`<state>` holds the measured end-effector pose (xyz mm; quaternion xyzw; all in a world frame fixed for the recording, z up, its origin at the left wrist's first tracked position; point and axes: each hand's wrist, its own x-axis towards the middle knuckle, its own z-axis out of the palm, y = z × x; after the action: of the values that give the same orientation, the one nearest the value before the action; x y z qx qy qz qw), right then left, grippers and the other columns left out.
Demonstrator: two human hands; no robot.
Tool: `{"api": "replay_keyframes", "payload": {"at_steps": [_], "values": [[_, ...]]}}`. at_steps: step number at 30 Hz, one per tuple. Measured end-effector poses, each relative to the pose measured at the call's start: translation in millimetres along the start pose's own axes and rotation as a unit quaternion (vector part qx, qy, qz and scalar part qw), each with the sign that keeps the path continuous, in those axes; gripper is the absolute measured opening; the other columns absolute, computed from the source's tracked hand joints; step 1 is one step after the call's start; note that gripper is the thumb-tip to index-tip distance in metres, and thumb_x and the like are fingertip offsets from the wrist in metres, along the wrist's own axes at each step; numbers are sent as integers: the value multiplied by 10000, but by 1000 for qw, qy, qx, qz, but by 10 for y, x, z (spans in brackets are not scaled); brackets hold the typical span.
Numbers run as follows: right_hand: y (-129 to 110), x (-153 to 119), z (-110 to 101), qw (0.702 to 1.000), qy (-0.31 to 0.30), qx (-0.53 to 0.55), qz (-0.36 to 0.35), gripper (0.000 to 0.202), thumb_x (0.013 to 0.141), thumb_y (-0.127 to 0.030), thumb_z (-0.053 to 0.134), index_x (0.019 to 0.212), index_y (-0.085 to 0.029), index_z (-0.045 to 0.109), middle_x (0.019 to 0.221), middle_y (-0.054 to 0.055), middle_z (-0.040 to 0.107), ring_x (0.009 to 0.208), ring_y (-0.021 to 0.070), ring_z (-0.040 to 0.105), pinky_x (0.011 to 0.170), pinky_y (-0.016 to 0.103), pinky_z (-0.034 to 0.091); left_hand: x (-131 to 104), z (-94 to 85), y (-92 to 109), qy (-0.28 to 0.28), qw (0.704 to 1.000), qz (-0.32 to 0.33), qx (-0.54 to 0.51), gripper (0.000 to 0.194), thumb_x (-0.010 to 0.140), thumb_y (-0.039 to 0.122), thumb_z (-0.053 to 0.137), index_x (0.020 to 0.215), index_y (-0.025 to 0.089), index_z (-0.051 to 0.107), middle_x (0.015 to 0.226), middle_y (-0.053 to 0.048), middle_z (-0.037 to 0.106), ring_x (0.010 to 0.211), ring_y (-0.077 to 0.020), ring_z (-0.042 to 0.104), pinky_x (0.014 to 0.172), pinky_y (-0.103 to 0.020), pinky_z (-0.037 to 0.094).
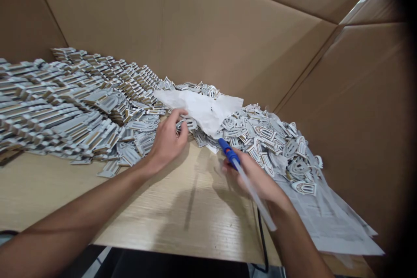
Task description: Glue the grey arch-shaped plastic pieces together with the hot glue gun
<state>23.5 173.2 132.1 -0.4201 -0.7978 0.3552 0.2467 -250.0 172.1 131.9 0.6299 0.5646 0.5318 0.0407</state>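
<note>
My right hand (250, 173) is closed around a blue glue gun (229, 153), with a long translucent glue stick (256, 195) sticking out of its back toward me. The gun's front end points at a crumpled white paper sheet (203, 108) lying over the pile. My left hand (170, 139) is at the near edge of the pile, thumb and index finger apart and curved. Small grey-white arched window-shaped pieces (265, 132) lie just beyond both hands; one shows in the gap between my left thumb and finger, and I cannot tell whether they touch it.
Stacked rows of similar pieces (58, 95) fill the left side of the wooden table (146, 208). Cardboard walls (228, 34) rise behind and at the right. Printed paper sheets (332, 221) lie at the right, under loose pieces. A black cord (262, 236) hangs by the front edge.
</note>
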Motion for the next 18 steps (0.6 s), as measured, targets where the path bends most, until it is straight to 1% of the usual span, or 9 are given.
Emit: {"api": "replay_keyframes", "payload": {"at_steps": [3, 5, 6, 8, 10, 13, 15, 18], "values": [[-38, 11, -86, 998, 33, 57, -4, 178, 924, -331, 755, 888, -235, 610, 818, 4, 615, 743, 196, 552, 671, 324, 451, -18, -12, 72, 24, 999, 1, -32, 209, 978, 192, 615, 1181, 182, 666, 1073, -58, 754, 689, -127, 574, 676, -286, 452], [-104, 9, -129, 992, 34, 121, -8, 244, 927, -366, 794, 866, -236, 597, 814, 0, 606, 737, 189, 549, 684, 331, 451, -19, -9, 101, 16, 996, -13, -81, 183, 953, 208, 662, 1132, 181, 683, 1007, -36, 743, 660, -114, 565, 642, -271, 446], [-138, 1, -146, 987, 29, 158, -10, 274, 930, -379, 812, 871, -239, 584, 817, -4, 605, 732, 184, 548, 688, 332, 448, -16, -7, 110, 2, 992, -29, -120, 166, 944, 227, 682, 1103, 178, 694, 958, -27, 732, 662, -116, 579, 632, -265, 453], [-191, -25, -166, 971, 23, 236, -17, 329, 937, -390, 841, 887, -248, 548, 816, -16, 597, 710, 172, 539, 678, 326, 436, -2, -6, 122, -36, 975, -71, -205, 159, 931, 272, 714, 1052, 169, 717, 891, -23, 723, 702, -137, 629, 627, -258, 478], [-217, -57, -169, 950, 30, 310, -30, 366, 936, -367, 863, 895, -255, 517, 818, -22, 591, 699, 164, 535, 666, 319, 432, 15, -16, 134, -77, 956, -108, -261, 177, 920, 316, 740, 998, 157, 741, 860, -29, 724, 719, -145, 638, 611, -251, 483], [-225, -80, -151, 921, 76, 380, -46, 377, 893, -311, 905, 909, -258, 532, 864, -14, 623, 709, 160, 552, 683, 319, 463, 19, -30, 161, -146, 938, -142, -281, 251, 926, 397, 763, 901, 148, 750, 752, -5, 666, 627, -109, 548, 544, -226, 425], [-227, -68, -123, 917, 107, 381, -40, 363, 857, -302, 932, 946, -259, 582, 933, 0, 673, 714, 160, 578, 703, 328, 498, -9, -17, 184, -194, 921, -163, -296, 315, 948, 454, 755, 873, 149, 730, 719, 0, 645, 602, -101, 540, 531, -216, 435], [-233, -25, -55, 927, 139, 347, -26, 361, 839, -348, 941, 1008, -259, 635, 996, 14, 721, 735, 170, 623, 745, 347, 547, -95, 54, 216, -264, 874, -202, -356, 374, 979, 531, 729, 998, 158, 705, 821, -42, 725, 645, -141, 649, 555, -252, 550]]}}
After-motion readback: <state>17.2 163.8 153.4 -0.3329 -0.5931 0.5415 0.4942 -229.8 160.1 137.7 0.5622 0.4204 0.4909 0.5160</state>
